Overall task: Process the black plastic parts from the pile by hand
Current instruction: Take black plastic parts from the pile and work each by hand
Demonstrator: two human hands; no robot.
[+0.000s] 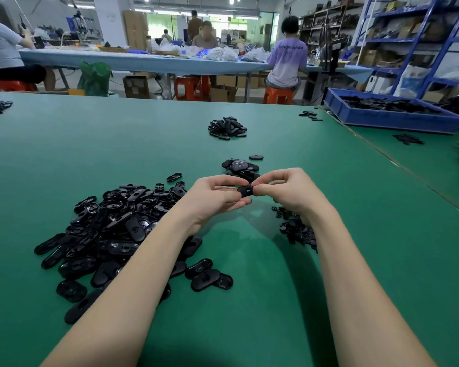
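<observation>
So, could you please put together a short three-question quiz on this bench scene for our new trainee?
1. True or false: both hands grip the same black part.
2. Which lies nearest the left hand?
A. the big pile of oval parts
B. the blue bin
C. the far small pile
3. Fill in: the table mat is ____ in colour.

Key
1. True: the right hand and the left hand pinch it from opposite ends, above the mat.
2. A
3. green
</observation>
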